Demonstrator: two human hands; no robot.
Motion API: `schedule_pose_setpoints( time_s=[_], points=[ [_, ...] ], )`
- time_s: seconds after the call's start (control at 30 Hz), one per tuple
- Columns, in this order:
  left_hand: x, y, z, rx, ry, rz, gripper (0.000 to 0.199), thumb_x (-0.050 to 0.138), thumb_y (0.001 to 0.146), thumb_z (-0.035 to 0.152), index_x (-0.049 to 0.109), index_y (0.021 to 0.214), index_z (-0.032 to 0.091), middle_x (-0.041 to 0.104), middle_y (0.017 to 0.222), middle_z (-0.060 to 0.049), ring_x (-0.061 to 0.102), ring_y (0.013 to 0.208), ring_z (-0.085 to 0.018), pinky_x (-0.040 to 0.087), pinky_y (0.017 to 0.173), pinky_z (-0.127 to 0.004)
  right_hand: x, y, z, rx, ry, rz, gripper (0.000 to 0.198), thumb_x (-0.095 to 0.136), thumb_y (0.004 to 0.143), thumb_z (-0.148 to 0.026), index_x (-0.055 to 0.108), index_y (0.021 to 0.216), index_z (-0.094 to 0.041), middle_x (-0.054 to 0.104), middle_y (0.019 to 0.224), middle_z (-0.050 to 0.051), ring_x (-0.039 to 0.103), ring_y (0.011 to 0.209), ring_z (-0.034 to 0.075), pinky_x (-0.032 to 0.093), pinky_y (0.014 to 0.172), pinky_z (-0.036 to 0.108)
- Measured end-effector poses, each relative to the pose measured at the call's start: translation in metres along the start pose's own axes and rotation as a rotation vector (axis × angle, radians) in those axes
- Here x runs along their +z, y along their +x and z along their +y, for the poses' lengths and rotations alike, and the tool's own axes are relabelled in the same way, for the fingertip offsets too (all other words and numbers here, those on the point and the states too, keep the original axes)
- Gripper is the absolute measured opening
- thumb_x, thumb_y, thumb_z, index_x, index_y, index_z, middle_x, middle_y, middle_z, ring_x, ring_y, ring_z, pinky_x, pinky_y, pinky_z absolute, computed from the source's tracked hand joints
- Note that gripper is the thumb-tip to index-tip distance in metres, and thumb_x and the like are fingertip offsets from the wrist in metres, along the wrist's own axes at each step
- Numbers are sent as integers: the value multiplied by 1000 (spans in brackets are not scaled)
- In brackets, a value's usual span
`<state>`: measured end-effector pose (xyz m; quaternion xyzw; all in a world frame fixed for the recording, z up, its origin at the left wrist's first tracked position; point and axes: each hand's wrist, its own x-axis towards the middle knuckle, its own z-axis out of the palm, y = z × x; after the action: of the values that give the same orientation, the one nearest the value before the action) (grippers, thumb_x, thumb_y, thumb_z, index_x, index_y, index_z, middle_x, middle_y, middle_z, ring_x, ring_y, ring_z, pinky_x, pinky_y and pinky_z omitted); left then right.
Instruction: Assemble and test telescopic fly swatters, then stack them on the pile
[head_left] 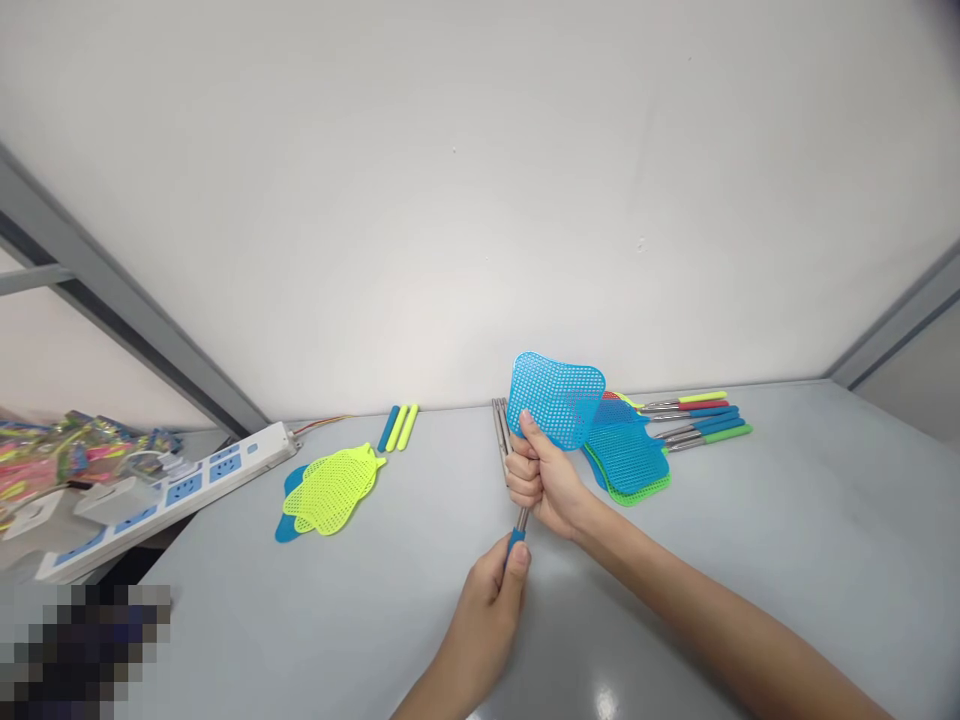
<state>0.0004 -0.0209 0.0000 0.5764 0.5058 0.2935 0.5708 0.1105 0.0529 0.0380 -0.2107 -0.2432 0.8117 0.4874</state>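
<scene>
A blue fly swatter is held up over the table between my two hands, its perforated head tilted toward the wall. My right hand is wrapped around the base of the head and the upper metal rod, thumb pressed on the mesh. Lower down, my left hand is closed around the blue grip. Behind my right hand lie bare metal rods, partly hidden. To the right sits a pile of fly swatters in blue, green, red and yellow, with their handles pointing right.
On the left lie yellow and blue swatter heads, with loose grip sleeves beyond them. A white power strip with plugs runs along the left edge, near a heap of colourful packets. The wall closes off the table's back.
</scene>
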Motion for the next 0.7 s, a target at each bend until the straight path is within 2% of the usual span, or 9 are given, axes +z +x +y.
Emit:
schedule_pose_setpoints(
  time_s=[0.3,0.47,0.7],
  points=[
    [4,3,-9,-81,-192,-33,39,40,72,55,32,60,19,24,43,8,19,39,-6,12,39,-21,-5,0,1,33,-10,3,45,46,71,-54,23,54,-19,13,39,-11,5,33,3,4,32,16],
    [7,3,-11,-155,-282,-74,42,36,72,58,30,60,19,19,44,10,14,35,-3,10,34,-19,-8,0,4,70,4,0,45,44,72,-53,23,54,-19,13,39,-11,4,34,3,4,32,16],
    [12,5,-19,-216,-359,-100,43,35,71,61,30,61,19,21,43,11,14,29,-1,10,28,-15,-18,2,8,117,26,-9,45,45,72,-53,23,53,-18,12,39,-11,4,33,3,4,32,16]
  ],
)
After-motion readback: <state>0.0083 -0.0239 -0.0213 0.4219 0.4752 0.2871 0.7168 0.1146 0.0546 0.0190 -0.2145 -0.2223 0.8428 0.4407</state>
